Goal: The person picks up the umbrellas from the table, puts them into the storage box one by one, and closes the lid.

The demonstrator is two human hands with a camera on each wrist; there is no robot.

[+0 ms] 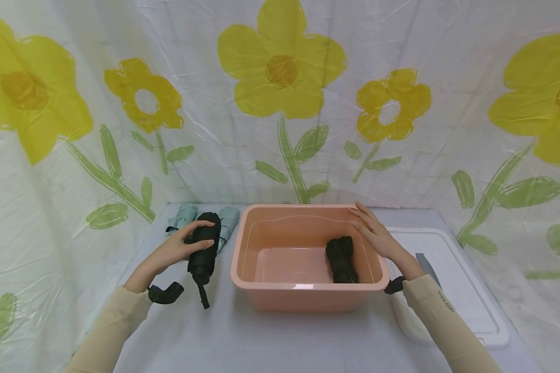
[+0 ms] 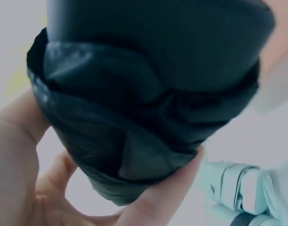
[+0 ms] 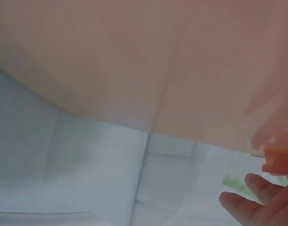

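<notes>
My left hand point(image 1: 179, 246) grips a folded black umbrella point(image 1: 204, 248) above the left of the table, its strap hanging down. Seen from the left wrist, the umbrella's dark folds point(image 2: 134, 108) fill most of the view, with fingers point(image 2: 158, 202) around them. A pink plastic basin point(image 1: 294, 298) stands at the middle of the table. Inside its right part lies a black folded bundle point(image 1: 341, 259). My right hand point(image 1: 378, 238) rests at the basin's far right rim, fingers extended; the right wrist view shows two fingertips point(image 3: 242, 197) outside the basin wall.
Pale teal folded bundles point(image 1: 228, 225) lie behind the umbrella at the far left. To the basin's right is a white lid-like panel point(image 1: 466, 290) with a grey strip point(image 1: 428, 269), partly under the right forearm. A flower-printed curtain point(image 1: 205, 129) hangs behind the table.
</notes>
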